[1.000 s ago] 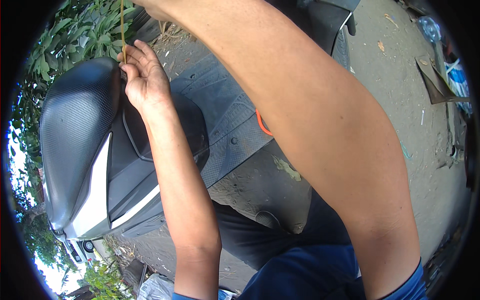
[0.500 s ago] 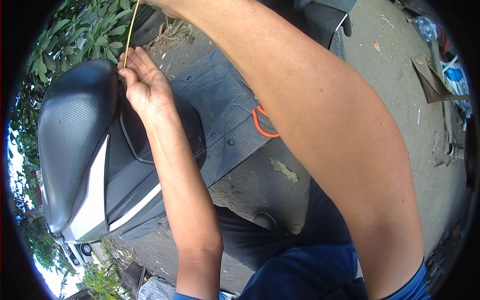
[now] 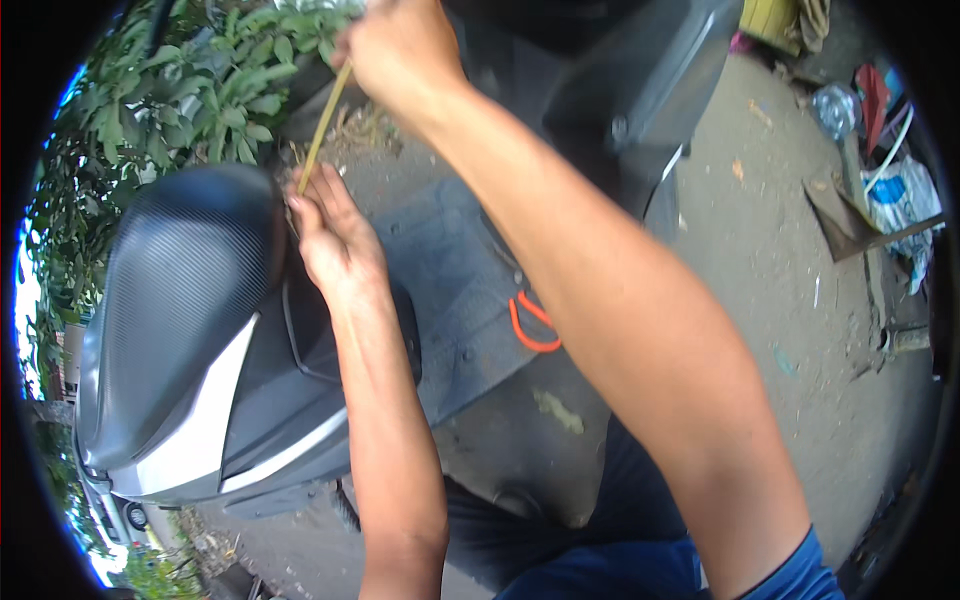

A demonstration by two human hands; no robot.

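A thin yellow strip (image 3: 326, 123) runs on a slant between my two hands in the upper middle. My right hand (image 3: 405, 58), raised at the top, is closed on its upper end. Lower and to the left, my left hand (image 3: 333, 222) pinches the lower end with thumb against fingers, the other fingers partly straight. It is beside the black textured seat (image 3: 195, 290) of a scooter with white side panels (image 3: 200, 430). An orange U-shaped object (image 3: 533, 342) lies on the grey footboard mat (image 3: 440, 370), partly behind my right forearm.
The scooter's dark front body (image 3: 600, 90) rises at the top. Leafy plants (image 3: 180, 90) crowd the upper left. A yellow container (image 3: 768, 22), plastic bags (image 3: 895, 200) and metal scraps (image 3: 838, 225) lie along the right of the dirt ground (image 3: 760, 300). A parked car's wheel (image 3: 137, 515) shows at lower left.
Both hands have moved right and appear lower in the picture, with the yellow strip more slanted. The whole view has shifted, showing more of the scooter's front at the top and blurring slightly.
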